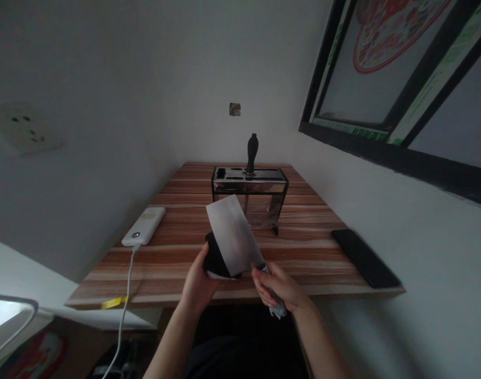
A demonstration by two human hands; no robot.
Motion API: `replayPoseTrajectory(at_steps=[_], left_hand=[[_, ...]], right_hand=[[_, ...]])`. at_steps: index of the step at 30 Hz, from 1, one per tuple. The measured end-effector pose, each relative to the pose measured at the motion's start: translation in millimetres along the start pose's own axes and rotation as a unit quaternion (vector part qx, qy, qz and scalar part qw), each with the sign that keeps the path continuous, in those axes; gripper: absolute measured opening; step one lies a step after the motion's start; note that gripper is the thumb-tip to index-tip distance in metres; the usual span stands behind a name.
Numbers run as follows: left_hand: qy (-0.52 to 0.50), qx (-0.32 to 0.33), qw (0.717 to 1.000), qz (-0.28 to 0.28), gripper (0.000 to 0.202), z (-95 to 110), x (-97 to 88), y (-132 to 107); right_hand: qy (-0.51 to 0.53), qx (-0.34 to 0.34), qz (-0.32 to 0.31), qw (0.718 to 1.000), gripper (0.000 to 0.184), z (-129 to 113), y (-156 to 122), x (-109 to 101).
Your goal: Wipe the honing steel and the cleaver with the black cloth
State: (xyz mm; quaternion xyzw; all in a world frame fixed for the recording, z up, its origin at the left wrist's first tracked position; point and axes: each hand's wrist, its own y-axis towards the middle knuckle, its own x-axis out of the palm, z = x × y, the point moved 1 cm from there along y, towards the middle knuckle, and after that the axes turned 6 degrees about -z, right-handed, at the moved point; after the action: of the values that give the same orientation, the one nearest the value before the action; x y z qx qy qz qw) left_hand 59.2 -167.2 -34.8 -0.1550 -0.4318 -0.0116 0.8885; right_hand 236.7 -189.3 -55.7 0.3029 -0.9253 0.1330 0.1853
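In my right hand (pixel 277 287) is a cleaver (pixel 237 237), gripped by its handle, with the broad blade pointing up and to the left. My left hand (pixel 200 279) is closed around a black cloth-like pad (pixel 215 259) with a pale underside. The blade overlaps the pad from my view; whether the two touch I cannot tell. Behind the blade stands a knife rack (pixel 248 181) with a slotted metal top and clear sides. A black-handled tool (pixel 252 153) is upright in one of its slots, its lower part hard to make out.
The wood-grain table (pixel 177 195) sits between walls. A white power bank (pixel 144 226) with a cable (pixel 127 289) lies at left, near yellow tape (pixel 114 302). A black phone (pixel 365 258) rests by the right edge. A black-framed window (pixel 354 139) is at upper right.
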Motion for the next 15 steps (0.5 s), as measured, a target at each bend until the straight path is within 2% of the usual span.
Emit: replayPoseTrajectory(at_steps=[2, 4, 7, 11, 13, 15], left_hand=[[0.007, 0.017, 1.000, -0.022, 0.028, -4.7, -1.7, -2.1], [0.001, 0.025, 0.999, -0.020, 0.029, -7.3, -3.8, -2.1], [-0.018, 0.001, 1.000, -0.023, 0.025, -8.5, -8.5, -2.4], [-0.013, 0.000, 0.992, -0.127, 0.046, -5.9, -14.7, -9.2], [-0.009, 0.002, 0.986, -0.166, 0.045, -5.3, -17.2, -13.8], [0.002, -0.002, 0.985, -0.172, 0.035, -7.0, -18.6, -16.9]], right_hand=[[-0.014, 0.011, 0.017, 1.000, 0.043, -1.3, 1.8, 0.5], [-0.033, 0.019, 0.031, 0.999, 0.042, -3.3, 3.6, 1.2], [-0.055, 0.028, 0.039, 0.997, 0.043, -7.4, 4.2, 4.8], [-0.078, 0.036, 0.039, 0.996, 0.046, -11.4, 0.2, 13.2], [-0.086, 0.032, 0.035, 0.995, 0.046, -11.9, -2.4, 16.9], [-0.093, 0.033, 0.035, 0.994, 0.046, -11.7, -4.2, 19.5]])
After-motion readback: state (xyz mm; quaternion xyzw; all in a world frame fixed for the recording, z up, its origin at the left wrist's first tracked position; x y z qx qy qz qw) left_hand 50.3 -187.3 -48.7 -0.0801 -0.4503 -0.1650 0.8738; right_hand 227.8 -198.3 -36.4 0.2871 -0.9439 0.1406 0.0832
